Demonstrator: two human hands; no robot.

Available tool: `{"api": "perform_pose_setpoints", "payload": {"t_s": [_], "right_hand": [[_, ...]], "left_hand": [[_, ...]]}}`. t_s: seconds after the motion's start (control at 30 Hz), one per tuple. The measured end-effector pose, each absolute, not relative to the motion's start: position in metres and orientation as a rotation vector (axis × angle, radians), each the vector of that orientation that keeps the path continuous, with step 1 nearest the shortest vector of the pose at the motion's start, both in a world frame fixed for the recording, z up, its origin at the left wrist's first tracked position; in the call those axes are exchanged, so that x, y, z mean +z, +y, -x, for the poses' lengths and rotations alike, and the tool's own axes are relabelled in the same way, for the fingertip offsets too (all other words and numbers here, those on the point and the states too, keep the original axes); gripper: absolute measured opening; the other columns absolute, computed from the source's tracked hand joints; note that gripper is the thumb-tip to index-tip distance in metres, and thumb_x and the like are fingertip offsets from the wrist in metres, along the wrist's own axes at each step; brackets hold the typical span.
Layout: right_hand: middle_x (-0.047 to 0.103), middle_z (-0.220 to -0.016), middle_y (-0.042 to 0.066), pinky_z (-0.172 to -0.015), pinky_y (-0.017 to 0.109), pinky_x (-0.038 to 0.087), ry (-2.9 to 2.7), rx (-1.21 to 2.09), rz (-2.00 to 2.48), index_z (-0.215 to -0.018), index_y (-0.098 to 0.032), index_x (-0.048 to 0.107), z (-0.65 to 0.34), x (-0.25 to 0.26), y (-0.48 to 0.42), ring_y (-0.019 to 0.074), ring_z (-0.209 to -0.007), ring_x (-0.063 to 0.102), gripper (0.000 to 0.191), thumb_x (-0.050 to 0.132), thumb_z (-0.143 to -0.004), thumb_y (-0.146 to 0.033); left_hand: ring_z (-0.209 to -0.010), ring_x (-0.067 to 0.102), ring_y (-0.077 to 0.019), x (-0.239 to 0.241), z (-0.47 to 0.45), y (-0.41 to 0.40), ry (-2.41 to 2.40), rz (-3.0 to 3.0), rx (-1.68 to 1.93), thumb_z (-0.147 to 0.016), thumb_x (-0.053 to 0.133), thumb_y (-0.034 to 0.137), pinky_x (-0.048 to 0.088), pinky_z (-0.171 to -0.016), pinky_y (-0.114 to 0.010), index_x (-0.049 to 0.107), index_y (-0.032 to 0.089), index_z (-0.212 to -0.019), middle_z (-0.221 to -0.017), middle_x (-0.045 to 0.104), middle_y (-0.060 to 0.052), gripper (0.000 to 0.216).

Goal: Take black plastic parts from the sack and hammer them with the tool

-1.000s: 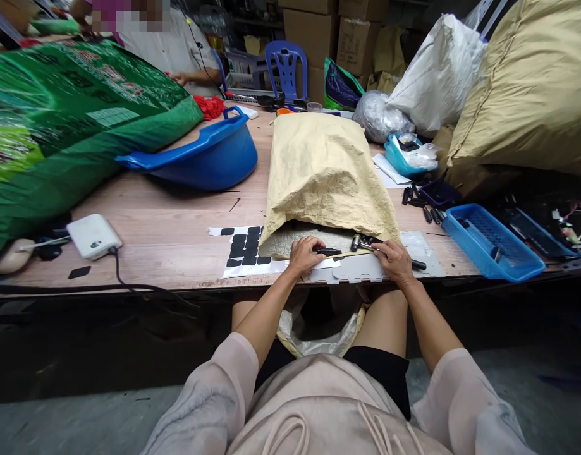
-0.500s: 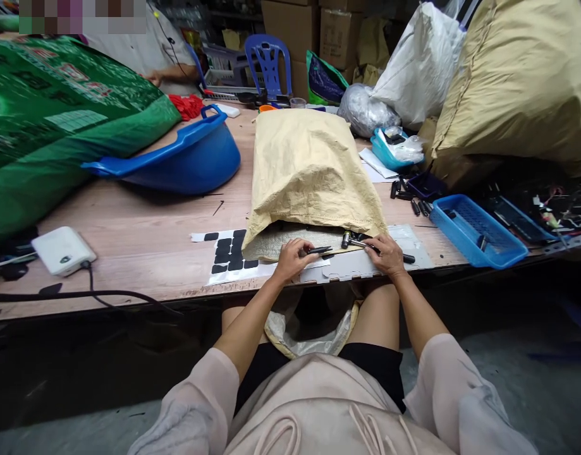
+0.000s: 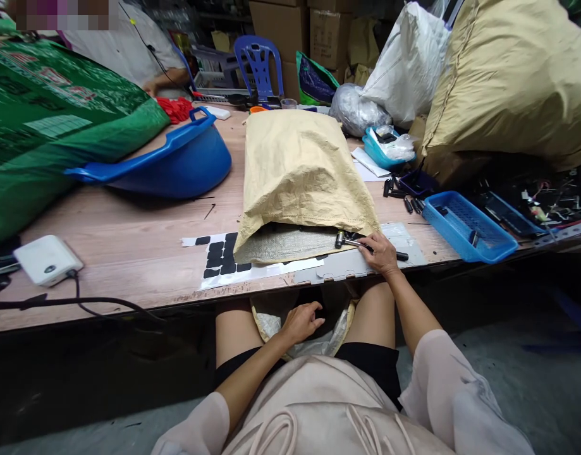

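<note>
My right hand (image 3: 379, 253) is closed round the handle of a small hammer (image 3: 340, 239), at the table's front edge. The hammer's metal head points left, by the mouth of a tan paper sack (image 3: 304, 170) that lies on the table. Dark pieces show just inside that mouth. My left hand (image 3: 302, 323) is below the table edge, over an open sack (image 3: 338, 335) between my knees. Its fingers are apart with nothing visible in them. The inside of this lower sack is mostly dark.
A sheet of black stickers (image 3: 215, 254) lies left of the tan sack. Further left are a blue basin (image 3: 176, 161) and a white power adapter (image 3: 48, 260) with cables. A blue basket (image 3: 470, 227) stands right. Behind, a person's arm (image 3: 169, 79) shows.
My left hand has dropped from the table to the lower sack and let go of the dark pen-like piece it held. My right hand still holds the hammer. The view has shifted slightly.
</note>
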State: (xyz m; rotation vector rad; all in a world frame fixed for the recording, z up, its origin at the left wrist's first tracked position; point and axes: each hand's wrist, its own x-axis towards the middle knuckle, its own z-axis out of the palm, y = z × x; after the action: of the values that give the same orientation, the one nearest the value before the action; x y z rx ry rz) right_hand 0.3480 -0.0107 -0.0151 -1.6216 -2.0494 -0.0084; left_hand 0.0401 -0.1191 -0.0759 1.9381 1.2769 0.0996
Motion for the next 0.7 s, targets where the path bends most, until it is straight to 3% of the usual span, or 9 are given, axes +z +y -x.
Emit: {"api": "perform_pose_setpoints", "payload": {"t_s": [0.13,0.27,0.43,0.5,0.7], "right_hand": [[0.070,-0.097,0.006,-0.090,0.037,0.053,-2.048,-0.022,1.629,-0.109,-0.028,0.080,-0.348,-0.017,-0.011,0.0244,-0.099,0.063,0.022,0.065,-0.093,-0.027],[0.070,-0.096,0.005,-0.090,0.037,0.053,-2.042,-0.024,1.625,-0.108,-0.028,0.080,-0.347,-0.017,-0.011,0.0241,-0.098,0.063,0.021,0.065,-0.093,-0.027],[0.070,-0.095,0.005,-0.089,0.036,0.053,-2.050,-0.012,1.620,-0.106,-0.028,0.080,-0.347,-0.015,-0.011,0.0236,-0.097,0.064,0.019,0.065,-0.093,-0.028],[0.070,-0.095,0.005,-0.089,0.036,0.053,-2.048,-0.007,1.620,-0.106,-0.028,0.080,-0.347,-0.015,-0.011,0.0234,-0.097,0.064,0.019,0.065,-0.093,-0.028],[0.070,-0.096,0.005,-0.088,0.037,0.053,-2.048,0.007,1.621,-0.106,-0.027,0.080,-0.347,-0.015,-0.011,0.0239,-0.097,0.064,0.020,0.064,-0.094,-0.029]], "left_hand": [[-0.076,0.068,-0.0184,-0.035,-0.041,-0.090,1.240,-2.032,0.415,-0.093,0.065,0.038,0.048,-0.073,-0.029,0.076,0.027,-0.107,-0.083,0.074,-0.001,0.021],[-0.083,0.067,-0.0207,0.006,-0.043,-0.023,1.654,-1.940,0.809,-0.094,0.060,0.037,0.050,-0.080,-0.032,0.075,0.024,-0.102,-0.086,0.071,-0.005,0.022],[-0.104,0.068,-0.0325,0.015,-0.050,0.056,2.016,-1.667,0.775,-0.083,0.073,0.044,0.051,-0.084,-0.039,0.075,0.024,-0.107,-0.114,0.072,-0.013,0.032],[-0.107,0.068,-0.0353,0.011,-0.054,0.069,2.049,-1.595,0.737,-0.082,0.074,0.044,0.050,-0.085,-0.042,0.075,0.024,-0.104,-0.115,0.073,-0.014,0.030],[-0.097,0.068,-0.0271,0.004,-0.047,0.056,1.982,-1.648,0.728,-0.086,0.071,0.041,0.048,-0.079,-0.035,0.075,0.026,-0.089,-0.104,0.073,-0.006,0.016]]}}
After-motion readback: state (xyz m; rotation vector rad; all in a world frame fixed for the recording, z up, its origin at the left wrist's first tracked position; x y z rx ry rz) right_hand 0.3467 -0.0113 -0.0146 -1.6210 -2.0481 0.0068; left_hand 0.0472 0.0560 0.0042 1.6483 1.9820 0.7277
